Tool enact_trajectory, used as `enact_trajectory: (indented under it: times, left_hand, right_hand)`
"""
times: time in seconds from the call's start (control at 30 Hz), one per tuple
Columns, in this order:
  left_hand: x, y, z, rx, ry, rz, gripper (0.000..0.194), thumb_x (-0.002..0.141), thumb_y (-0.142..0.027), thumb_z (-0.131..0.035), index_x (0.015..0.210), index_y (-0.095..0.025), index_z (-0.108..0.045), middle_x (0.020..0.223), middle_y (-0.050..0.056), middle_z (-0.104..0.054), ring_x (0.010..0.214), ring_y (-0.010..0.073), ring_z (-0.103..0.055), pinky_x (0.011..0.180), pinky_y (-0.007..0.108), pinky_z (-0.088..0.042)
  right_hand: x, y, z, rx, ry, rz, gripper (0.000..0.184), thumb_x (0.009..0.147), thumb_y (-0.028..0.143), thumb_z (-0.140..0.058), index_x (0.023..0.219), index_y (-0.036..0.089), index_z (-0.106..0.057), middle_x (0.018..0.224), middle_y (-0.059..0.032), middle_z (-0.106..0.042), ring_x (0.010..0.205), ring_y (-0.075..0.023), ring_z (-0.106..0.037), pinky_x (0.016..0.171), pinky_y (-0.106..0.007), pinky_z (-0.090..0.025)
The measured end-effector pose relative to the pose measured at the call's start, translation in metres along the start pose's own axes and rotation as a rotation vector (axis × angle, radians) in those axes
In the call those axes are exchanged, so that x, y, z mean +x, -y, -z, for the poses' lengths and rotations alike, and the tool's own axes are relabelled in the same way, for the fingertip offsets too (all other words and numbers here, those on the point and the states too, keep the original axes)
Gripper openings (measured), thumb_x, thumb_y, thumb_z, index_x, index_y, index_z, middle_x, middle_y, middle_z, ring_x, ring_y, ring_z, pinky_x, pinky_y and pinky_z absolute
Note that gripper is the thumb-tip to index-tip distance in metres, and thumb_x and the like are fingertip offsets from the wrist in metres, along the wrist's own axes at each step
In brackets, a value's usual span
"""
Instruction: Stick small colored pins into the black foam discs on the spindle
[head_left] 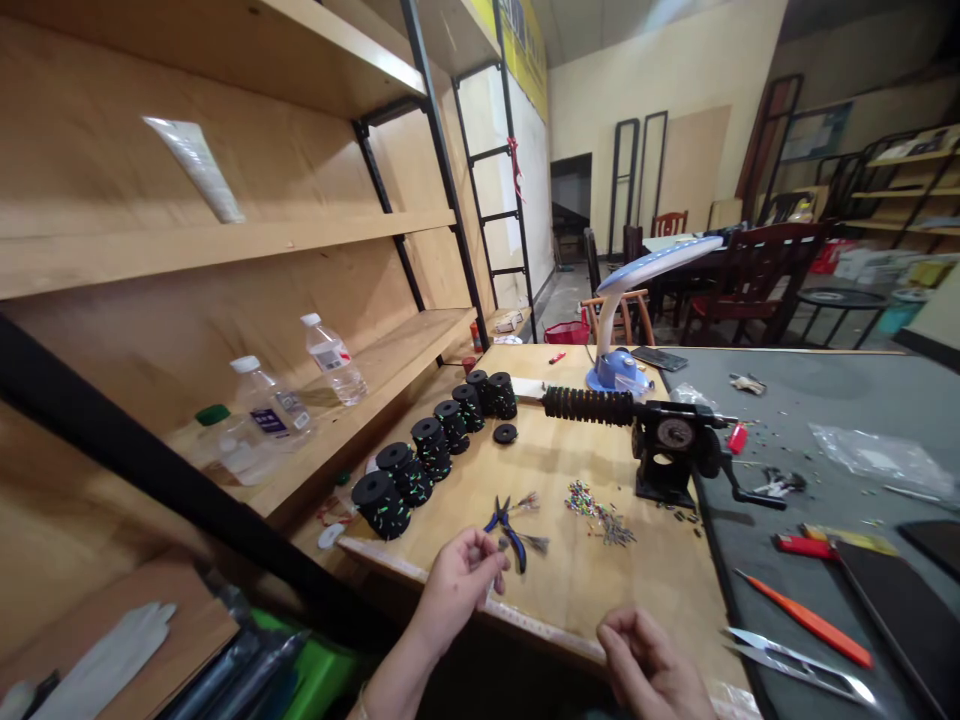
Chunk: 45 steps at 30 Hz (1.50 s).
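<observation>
Left hand (463,575) pinched together beside the blue-handled pliers (513,539), right hand (651,668) curled together near the table (570,570) edge

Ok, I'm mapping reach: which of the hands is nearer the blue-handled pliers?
Left: the left hand is beside the pliers; the right hand is farther, to their right.
</observation>
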<state>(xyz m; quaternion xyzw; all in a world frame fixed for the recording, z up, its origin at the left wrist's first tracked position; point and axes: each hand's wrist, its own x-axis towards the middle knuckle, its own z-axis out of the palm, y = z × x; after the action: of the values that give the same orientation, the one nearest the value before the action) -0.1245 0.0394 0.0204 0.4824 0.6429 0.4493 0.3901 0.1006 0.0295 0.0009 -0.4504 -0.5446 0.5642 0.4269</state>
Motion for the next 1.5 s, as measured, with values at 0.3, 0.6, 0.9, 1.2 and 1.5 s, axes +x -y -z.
enact_trajectory:
  times: [0.3, 0.6, 0.9, 1.2, 1.5]
  left_hand:
    - [-0.030, -0.013, -0.058, -0.357, 0.210, 0.183, 0.034, 0.067, -0.039, -0.074, 0.067, -0.017, -0.048, 0.045, -0.002, -0.061, 0.029, 0.0028, -0.036, 0.033, 0.015, -0.023]
    - [-0.033, -0.017, -0.071, -0.440, 0.280, 0.306, 0.033, 0.064, -0.037, -0.075, 0.065, -0.016, -0.050, 0.043, -0.002, -0.059, 0.027, 0.0007, -0.029, 0.033, 0.016, -0.014]
    - [-0.032, -0.013, -0.075, -0.467, 0.281, 0.337, 0.027, 0.062, -0.030, -0.075, 0.065, -0.015, -0.052, 0.041, -0.004, -0.056, 0.029, 0.0020, -0.033, 0.033, 0.016, -0.014]
    - [-0.030, -0.009, -0.081, -0.294, 0.172, 0.267, 0.026, 0.064, -0.031, -0.071, 0.063, -0.018, -0.048, 0.036, -0.007, -0.052, 0.026, 0.0031, -0.031, 0.030, 0.015, -0.020]
    - [-0.030, -0.012, -0.083, -0.299, 0.114, 0.255, 0.030, 0.059, -0.030, -0.075, 0.059, -0.018, -0.048, 0.037, -0.008, -0.049, 0.030, 0.0049, -0.038, 0.032, 0.016, -0.025]
  right_hand:
    - [0.006, 0.012, -0.011, -0.013, 0.076, 0.064, 0.043, 0.081, 0.060, -0.053, 0.073, 0.018, -0.054, 0.056, 0.0052, -0.046, 0.047, -0.0101, -0.042, 0.046, -0.021, -0.033]
    - [0.009, 0.001, -0.001, -0.146, 0.084, 0.125, 0.035, 0.086, 0.049, -0.051, 0.071, 0.017, -0.055, 0.058, 0.0030, -0.051, 0.050, -0.0112, -0.046, 0.046, -0.021, -0.036]
    - [0.006, 0.004, 0.004, -0.288, 0.141, 0.113, 0.024, 0.086, 0.034, -0.050, 0.068, 0.018, -0.054, 0.057, 0.0031, -0.055, 0.054, -0.0123, -0.048, 0.051, -0.021, -0.037]
    - [0.012, 0.004, 0.000, -0.349, 0.147, 0.055, 0.020, 0.080, 0.027, -0.051, 0.062, 0.019, -0.051, 0.050, 0.0059, -0.047, 0.048, -0.0112, -0.043, 0.045, -0.021, -0.031]
    - [0.013, 0.001, -0.003, -0.262, 0.172, 0.022, 0.021, 0.080, 0.031, -0.052, 0.062, 0.019, -0.053, 0.046, 0.0074, -0.044, 0.043, -0.0097, -0.040, 0.043, -0.020, -0.029]
